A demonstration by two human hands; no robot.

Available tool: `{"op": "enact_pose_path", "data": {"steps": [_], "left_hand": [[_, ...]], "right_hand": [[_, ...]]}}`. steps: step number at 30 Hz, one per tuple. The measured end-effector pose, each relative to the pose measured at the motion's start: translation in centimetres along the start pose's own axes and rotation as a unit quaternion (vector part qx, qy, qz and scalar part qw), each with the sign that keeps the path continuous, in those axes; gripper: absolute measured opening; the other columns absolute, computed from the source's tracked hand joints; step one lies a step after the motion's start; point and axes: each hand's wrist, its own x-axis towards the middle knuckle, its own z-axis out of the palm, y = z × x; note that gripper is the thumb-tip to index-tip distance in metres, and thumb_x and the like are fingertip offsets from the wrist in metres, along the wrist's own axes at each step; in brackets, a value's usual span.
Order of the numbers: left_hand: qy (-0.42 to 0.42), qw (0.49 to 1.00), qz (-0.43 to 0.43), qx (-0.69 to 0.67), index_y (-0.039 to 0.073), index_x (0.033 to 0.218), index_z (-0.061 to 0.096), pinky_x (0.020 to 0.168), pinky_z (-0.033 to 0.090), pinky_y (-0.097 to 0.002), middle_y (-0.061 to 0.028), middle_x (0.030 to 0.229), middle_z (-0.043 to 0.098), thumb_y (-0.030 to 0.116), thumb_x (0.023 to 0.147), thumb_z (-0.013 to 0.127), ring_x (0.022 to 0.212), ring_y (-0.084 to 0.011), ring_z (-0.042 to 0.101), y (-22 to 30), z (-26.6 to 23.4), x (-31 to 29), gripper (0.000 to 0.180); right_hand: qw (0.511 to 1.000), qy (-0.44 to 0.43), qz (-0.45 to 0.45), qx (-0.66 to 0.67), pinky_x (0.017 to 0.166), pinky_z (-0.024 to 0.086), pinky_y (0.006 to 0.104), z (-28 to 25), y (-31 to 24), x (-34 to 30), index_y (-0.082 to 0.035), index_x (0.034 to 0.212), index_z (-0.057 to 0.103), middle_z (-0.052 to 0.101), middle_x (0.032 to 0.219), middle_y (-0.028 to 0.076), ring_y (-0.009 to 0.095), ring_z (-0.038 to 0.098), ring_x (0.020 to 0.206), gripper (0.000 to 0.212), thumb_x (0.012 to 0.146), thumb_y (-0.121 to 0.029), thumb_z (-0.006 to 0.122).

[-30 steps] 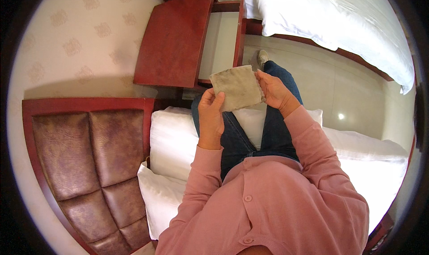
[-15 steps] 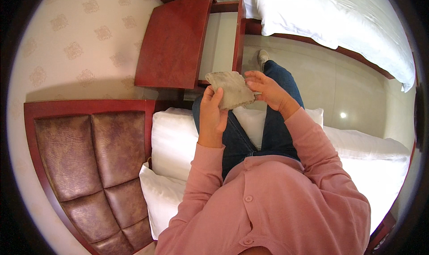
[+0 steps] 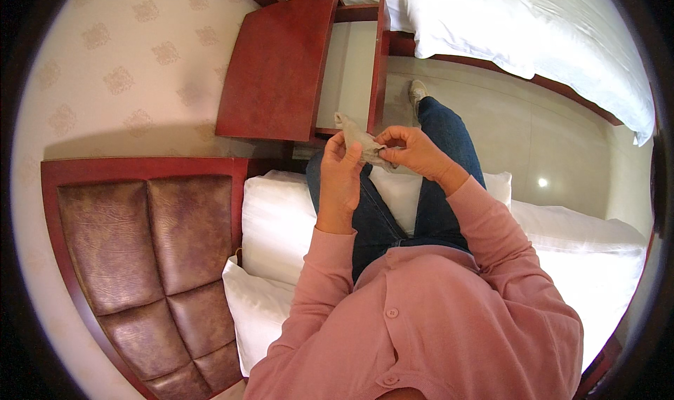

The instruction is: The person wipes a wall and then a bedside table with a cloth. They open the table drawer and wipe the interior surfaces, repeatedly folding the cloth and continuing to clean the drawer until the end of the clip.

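Note:
A small greyish-beige cloth [image 3: 359, 142] is held up over my lap, bunched and folded between both hands. My left hand [image 3: 341, 172] grips its left side, thumb on the near face and fingers behind. At its right edge my right hand [image 3: 414, 154] pinches the cloth between thumb and fingertips. One corner of the cloth sticks up above my left hand. Just beyond the hands, a dark red nightstand [image 3: 277, 67] has its drawer [image 3: 349, 67] pulled out, showing a pale bottom.
I sit on a bed with white pillows [image 3: 274, 224] at my left. A brown padded headboard [image 3: 147, 245] in a red frame stands along the left wall. Across the tiled floor [image 3: 519, 140] is another bed with a white quilt [image 3: 519, 21]. My outstretched leg [image 3: 449, 133] lies between.
The cloth was spread flat as a square and is now folded and crumpled smaller. My right hand has moved left and closed on its edge; my left hand keeps its hold.

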Motion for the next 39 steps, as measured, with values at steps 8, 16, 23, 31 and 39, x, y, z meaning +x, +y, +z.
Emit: {"op": "enact_pose_path", "data": {"steps": [8,16,23,31,39], "left_hand": [[-0.005,0.997,0.024,0.066,0.0,0.126,0.046,0.09,0.048,-0.031,-0.0099,0.115,0.057,-0.004,0.085,0.061,0.102,-0.0179,0.058,-1.1,-0.1,0.2,0.044],[0.029,0.998,0.016,0.059,0.001,0.118,0.053,0.085,0.052,-0.0331,-0.0102,0.114,0.059,-0.004,0.088,0.054,0.1,-0.0189,0.06,-0.2,-1.0,0.4,0.031],[0.046,0.997,0.003,0.069,0.002,0.113,0.057,0.086,0.049,-0.0331,-0.009,0.112,0.059,0.001,0.091,0.053,0.099,-0.0182,0.06,-0.5,-2.0,0.9,0.023],[0.127,0.845,0.2,0.48,0.004,0.116,0.059,0.085,0.047,-0.032,-0.008,0.109,0.059,0.012,0.087,0.066,0.095,-0.0199,0.058,-2.5,-1.6,1.2,0.032],[-0.017,0.879,0.216,0.425,0.001,0.116,0.058,0.087,0.047,-0.0347,-0.0132,0.109,0.059,0.021,0.083,0.072,0.101,-0.0247,0.059,-2.2,1.1,0.7,0.042]], "right_hand": [[0.997,0.034,0.047,0.05,0.064,0.042,0.0211,-0.1,0.0,-0.2,-0.003,0.095,0.064,0.056,0.079,-0.004,0.006,0.05,0.07,0.012,0.092,-0.013,0.058],[0.983,0.09,0.082,0.136,0.065,0.044,0.0232,-1.7,1.0,0.0,-0.008,0.097,0.063,0.057,0.081,-0.005,0.007,0.053,0.072,0.012,0.094,-0.017,0.056],[0.92,0.107,0.024,0.376,0.062,0.045,0.0234,-2.0,0.5,0.4,-0.009,0.093,0.062,0.063,0.081,-0.002,0.008,0.057,0.07,0.012,0.095,-0.019,0.055],[0.948,0.068,0.023,0.31,0.074,0.05,0.0248,-2.4,1.1,0.8,-0.007,0.105,0.062,0.065,0.094,-0.001,0.009,0.061,0.081,0.014,0.096,-0.016,0.054],[0.993,0.051,0.002,0.111,0.065,0.043,0.0203,-0.7,-0.5,0.3,-0.005,0.097,0.061,0.057,0.084,-0.005,0.004,0.05,0.072,0.007,0.093,-0.01,0.057]]}}
